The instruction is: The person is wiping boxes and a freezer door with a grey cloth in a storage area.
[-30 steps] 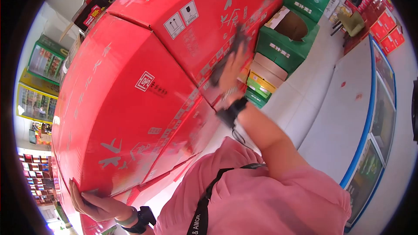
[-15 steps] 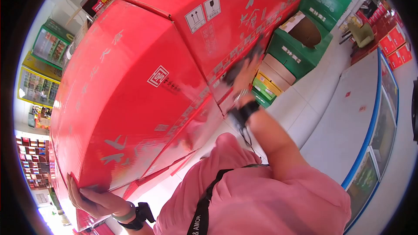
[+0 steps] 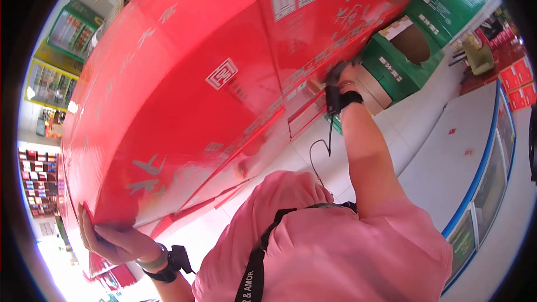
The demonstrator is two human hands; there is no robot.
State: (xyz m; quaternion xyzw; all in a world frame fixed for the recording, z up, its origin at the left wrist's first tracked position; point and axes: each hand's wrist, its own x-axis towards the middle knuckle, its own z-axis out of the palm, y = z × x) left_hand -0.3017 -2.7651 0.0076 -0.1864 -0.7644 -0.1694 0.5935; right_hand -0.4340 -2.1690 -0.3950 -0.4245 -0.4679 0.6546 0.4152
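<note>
Red cardboard carton with silver lettering (image 3: 190, 89) is seen before the wearer, flush beside a second red carton (image 3: 319, 28). Its lower left corner is touched by the left hand (image 3: 114, 243), fingers extended, thumb apart. The right hand (image 3: 348, 75) is blurred near a green cardboard box with a cut-out (image 3: 400, 72); its finger state cannot be told.

The left hand (image 3: 114, 243) lay open against the lower corner of the nearer red carton (image 3: 173, 100), which met a second red carton (image 3: 327, 19). The right hand (image 3: 345, 77), too blurred to read clearly, was near a green box (image 3: 390, 75) with a rounded opening. A blue-edged case (image 3: 474, 182) stood at right.
</note>
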